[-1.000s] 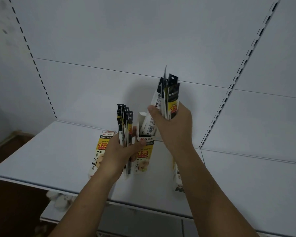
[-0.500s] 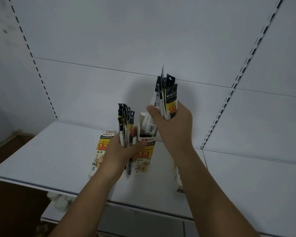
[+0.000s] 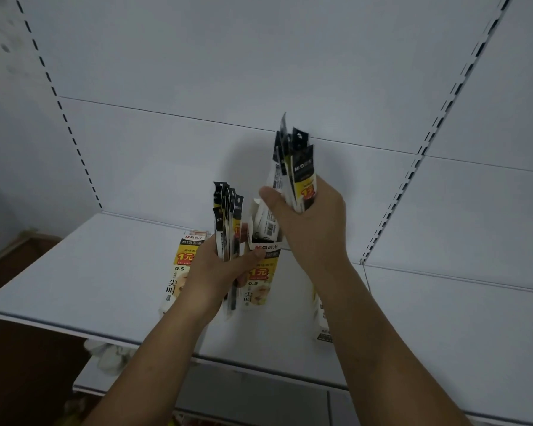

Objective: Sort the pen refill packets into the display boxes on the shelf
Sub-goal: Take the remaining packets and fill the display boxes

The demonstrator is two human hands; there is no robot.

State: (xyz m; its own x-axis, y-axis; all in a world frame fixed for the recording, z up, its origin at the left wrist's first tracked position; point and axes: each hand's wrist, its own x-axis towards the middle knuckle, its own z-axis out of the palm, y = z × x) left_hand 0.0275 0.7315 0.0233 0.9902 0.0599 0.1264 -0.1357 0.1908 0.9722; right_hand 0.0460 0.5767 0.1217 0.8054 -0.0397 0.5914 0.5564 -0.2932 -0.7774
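White metal shelving fills the frame: a flat white shelf board (image 3: 83, 272) at centre left, pale back panels above, and slotted uprights at upper left (image 3: 59, 103) and upper right (image 3: 416, 167).

Three yellow-and-white cardboard display boxes stand at frame centre: left (image 3: 180, 265), middle (image 3: 260, 272), and right (image 3: 320, 324), the last largely hidden behind the right forearm.

The left hand (image 3: 216, 272) grips a fan of black-topped pen refill packets (image 3: 226, 216) between the left and middle boxes. The right hand (image 3: 314, 229) grips a second, taller bundle (image 3: 300, 170) above the middle box. A white barcoded packet (image 3: 266, 224) reaches into that box's open top.

Sorting appears partial, since both bundles remain in hand and the boxes' contents are mostly unseen.

Bare shelf lies open on either side. The boxes sit near the front edge (image 3: 43, 321), and the right box is close beside the forearm.
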